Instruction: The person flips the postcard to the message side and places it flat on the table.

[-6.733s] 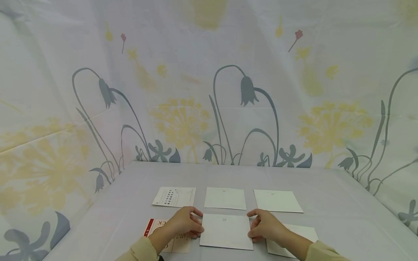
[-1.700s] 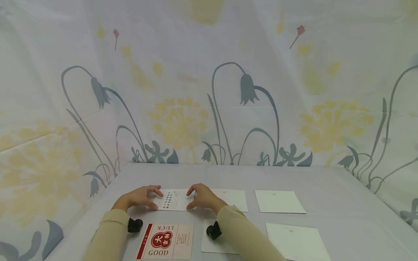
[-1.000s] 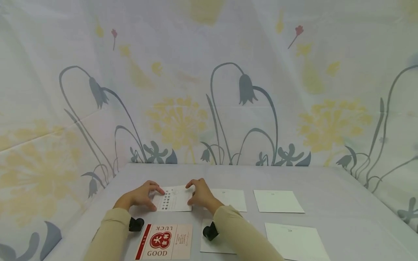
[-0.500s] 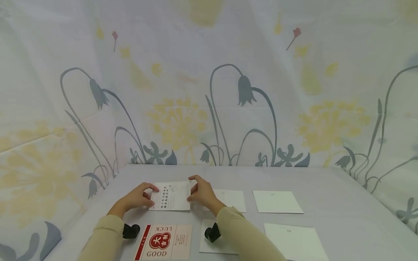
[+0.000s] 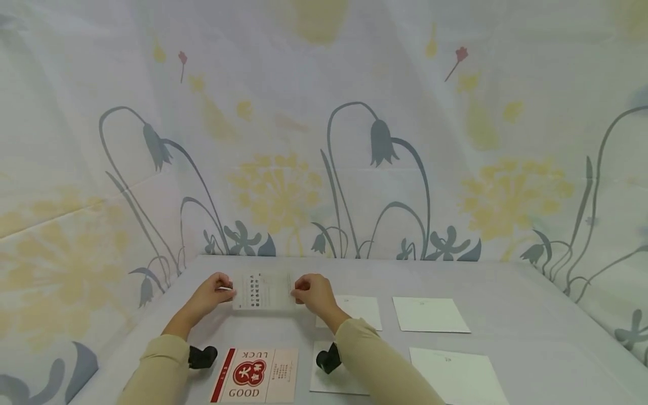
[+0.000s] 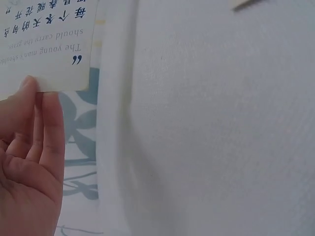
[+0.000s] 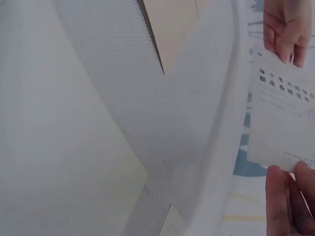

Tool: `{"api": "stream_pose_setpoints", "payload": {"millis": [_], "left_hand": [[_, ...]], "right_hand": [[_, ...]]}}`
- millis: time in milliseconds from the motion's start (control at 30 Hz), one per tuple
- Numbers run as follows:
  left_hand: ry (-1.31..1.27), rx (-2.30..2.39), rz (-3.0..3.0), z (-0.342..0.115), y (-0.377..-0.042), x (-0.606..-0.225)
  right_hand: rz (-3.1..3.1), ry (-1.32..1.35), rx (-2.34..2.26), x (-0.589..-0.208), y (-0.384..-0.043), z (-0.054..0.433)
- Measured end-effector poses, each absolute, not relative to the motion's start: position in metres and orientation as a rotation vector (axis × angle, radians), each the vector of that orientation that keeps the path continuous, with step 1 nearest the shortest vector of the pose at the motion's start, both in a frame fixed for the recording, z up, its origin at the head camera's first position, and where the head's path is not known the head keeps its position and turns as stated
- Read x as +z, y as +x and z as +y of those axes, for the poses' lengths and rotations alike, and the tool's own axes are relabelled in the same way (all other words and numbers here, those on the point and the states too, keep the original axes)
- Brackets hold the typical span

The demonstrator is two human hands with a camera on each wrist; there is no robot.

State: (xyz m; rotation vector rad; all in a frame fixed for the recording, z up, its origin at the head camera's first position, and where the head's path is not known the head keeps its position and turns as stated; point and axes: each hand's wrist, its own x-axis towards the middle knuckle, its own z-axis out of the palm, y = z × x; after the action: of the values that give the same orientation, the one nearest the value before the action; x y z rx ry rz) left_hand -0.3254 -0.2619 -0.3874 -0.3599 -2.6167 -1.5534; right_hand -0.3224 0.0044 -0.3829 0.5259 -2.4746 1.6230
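Both hands hold a white printed card (image 5: 272, 291) up off the table at the far left of the layout, tilted towards the head camera. It bears rows of dark Chinese characters and fainter English lines. My left hand (image 5: 206, 295) pinches its left edge; in the left wrist view, thumb and fingers grip the card (image 6: 59, 73) near a corner. On the opposite edge, my right hand (image 5: 318, 295) pinches it between thumb and fingers. The right wrist view has both hands at opposite ends of the card (image 7: 275, 132). Its back is hidden in the head view.
A red-and-cream "GOOD LUCK" card (image 5: 253, 376) lies in front. A white card (image 5: 329, 382) is partly under the right forearm. Other white cards lie at back middle (image 5: 356, 309), back right (image 5: 430, 315) and front right (image 5: 458, 374). A flowered curtain (image 5: 324, 140) stands behind.
Both hands have left the front middle white card for the back left printed card. They have gripped it by its side edges, lifted it off the table and tipped it up.
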Motion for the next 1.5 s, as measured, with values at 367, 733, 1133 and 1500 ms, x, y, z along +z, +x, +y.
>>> {"api": "stream_pose_setpoints", "payload": {"millis": [367,733,1133,1500], "left_hand": [[-0.19,-1.552,-2.633,-0.265,-0.328,-0.386],[-0.158,-1.588,-2.772,-0.27,-0.321,-0.382],[-0.218,-1.814,-2.644,-0.275,-0.326,-0.386],[-0.145,-1.885,-2.595,-0.275,-0.327,-0.384]], "right_hand": [[-2.414,0.463,1.738,-0.379,-0.322,0.004],[-2.299,0.332,2.064,-0.383,-0.322,0.005],[-2.324,0.291,2.065,-0.384,-0.322,0.008],[-2.297,0.255,2.08,-0.386,-0.32,0.006]]}}
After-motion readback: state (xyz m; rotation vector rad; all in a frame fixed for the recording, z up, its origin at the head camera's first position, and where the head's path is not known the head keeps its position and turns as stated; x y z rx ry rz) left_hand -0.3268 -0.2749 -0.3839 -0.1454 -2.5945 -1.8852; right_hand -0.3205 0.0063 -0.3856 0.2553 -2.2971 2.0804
